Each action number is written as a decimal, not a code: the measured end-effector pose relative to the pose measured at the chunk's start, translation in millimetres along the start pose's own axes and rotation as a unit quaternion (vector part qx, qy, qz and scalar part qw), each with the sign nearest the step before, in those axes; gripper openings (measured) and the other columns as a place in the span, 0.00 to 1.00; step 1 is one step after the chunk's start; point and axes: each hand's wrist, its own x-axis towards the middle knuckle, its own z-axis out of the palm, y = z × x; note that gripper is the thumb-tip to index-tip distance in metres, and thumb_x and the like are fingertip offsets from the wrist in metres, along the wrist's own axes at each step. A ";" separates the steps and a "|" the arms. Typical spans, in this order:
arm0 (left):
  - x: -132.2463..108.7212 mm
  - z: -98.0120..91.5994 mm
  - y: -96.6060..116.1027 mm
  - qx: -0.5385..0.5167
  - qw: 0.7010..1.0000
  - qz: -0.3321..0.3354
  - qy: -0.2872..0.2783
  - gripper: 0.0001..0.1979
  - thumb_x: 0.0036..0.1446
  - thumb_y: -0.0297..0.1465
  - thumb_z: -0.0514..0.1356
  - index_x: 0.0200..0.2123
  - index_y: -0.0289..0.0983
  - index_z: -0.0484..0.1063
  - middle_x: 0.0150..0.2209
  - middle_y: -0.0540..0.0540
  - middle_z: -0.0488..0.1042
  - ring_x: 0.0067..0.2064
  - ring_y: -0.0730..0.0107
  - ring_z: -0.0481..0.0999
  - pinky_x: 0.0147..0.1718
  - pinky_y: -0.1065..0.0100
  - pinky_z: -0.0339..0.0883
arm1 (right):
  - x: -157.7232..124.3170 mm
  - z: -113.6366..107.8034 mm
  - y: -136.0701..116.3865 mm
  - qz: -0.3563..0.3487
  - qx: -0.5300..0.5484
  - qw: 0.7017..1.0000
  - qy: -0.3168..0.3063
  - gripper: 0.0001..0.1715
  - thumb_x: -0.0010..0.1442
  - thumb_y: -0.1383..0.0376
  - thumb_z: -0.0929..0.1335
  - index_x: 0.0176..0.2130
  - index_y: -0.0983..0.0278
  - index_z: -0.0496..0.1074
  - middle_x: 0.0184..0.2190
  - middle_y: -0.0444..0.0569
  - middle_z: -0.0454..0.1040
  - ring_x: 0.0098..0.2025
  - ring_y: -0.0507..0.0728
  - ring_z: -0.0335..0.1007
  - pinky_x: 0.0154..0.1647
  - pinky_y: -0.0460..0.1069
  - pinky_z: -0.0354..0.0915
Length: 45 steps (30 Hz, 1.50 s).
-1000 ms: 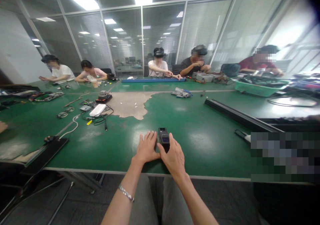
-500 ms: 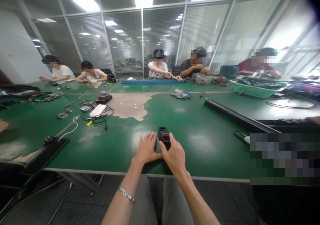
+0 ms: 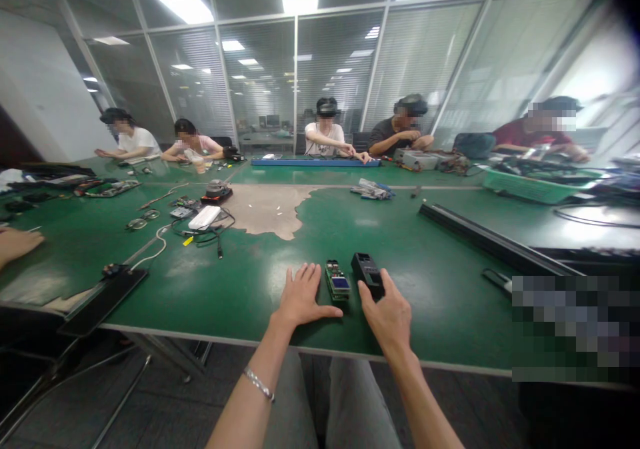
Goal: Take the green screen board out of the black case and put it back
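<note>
Black casing point(image 3: 366, 272), oblong and boxy, right fingers point(image 3: 388, 282) clamped on it, left fingers point(image 3: 315, 280) apart.

bare hands point(image 3: 300, 297), silvery bracelet point(image 3: 259, 384) on left forearm point(image 3: 273, 352), grey trousers point(image 3: 357, 399)

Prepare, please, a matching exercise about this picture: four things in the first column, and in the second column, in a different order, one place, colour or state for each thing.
Things:
1. small board with a screen
2. black case
3. basket
4. bracelet

Places, colours or states:
A. light green, heaped full
B. gripped by the right hand
C. silver-coloured
D. between the left hand and the black case

Right pairs: 1-D, 2-B, 3-A, 4-C
</note>
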 end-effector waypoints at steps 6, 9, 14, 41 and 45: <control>1.1 -1.0 0.4 0.003 1.000 -0.005 -0.014 0.57 0.47 0.69 0.50 0.69 0.37 0.44 0.70 0.38 0.47 0.70 0.47 0.44 0.66 0.42 0.32 | -6.0 5.6 10.7 0.002 -0.002 1.000 -0.016 0.39 0.60 0.51 0.63 0.62 0.72 0.62 0.54 0.65 0.72 0.51 0.67 0.72 0.52 0.59 0.65; 1.1 -1.2 0.8 0.005 1.000 -0.004 -0.014 0.58 0.46 0.69 0.50 0.69 0.37 0.44 0.70 0.38 0.47 0.70 0.47 0.44 0.66 0.42 0.32 | -8.3 9.6 13.3 -0.010 0.003 1.000 -0.014 0.39 0.60 0.52 0.64 0.62 0.74 0.62 0.53 0.66 0.72 0.52 0.67 0.71 0.52 0.59 0.65; 1.3 0.4 1.0 0.002 1.000 -0.005 -0.012 0.58 0.46 0.69 0.49 0.69 0.36 0.44 0.70 0.37 0.47 0.70 0.48 0.43 0.66 0.43 0.31 | -11.8 12.9 15.8 -0.031 0.004 0.999 -0.011 0.42 0.59 0.51 0.64 0.63 0.76 0.59 0.56 0.68 0.69 0.57 0.69 0.66 0.56 0.60 0.63; 1.4 4.5 -3.3 0.007 1.000 0.002 -0.006 0.56 0.47 0.69 0.48 0.69 0.37 0.47 0.70 0.37 0.48 0.70 0.46 0.44 0.66 0.42 0.31 | -14.0 0.6 5.3 -0.036 -0.015 0.999 0.001 0.35 0.61 0.54 0.63 0.60 0.73 0.64 0.51 0.64 0.73 0.51 0.67 0.70 0.52 0.60 0.66; 2.0 5.3 -3.3 0.004 1.000 0.001 -0.007 0.57 0.47 0.68 0.49 0.69 0.37 0.44 0.70 0.37 0.47 0.70 0.46 0.43 0.66 0.42 0.32 | -9.4 -7.8 -11.3 -0.028 0.035 0.998 0.041 0.35 0.61 0.52 0.64 0.60 0.71 0.65 0.52 0.63 0.73 0.51 0.65 0.70 0.52 0.59 0.66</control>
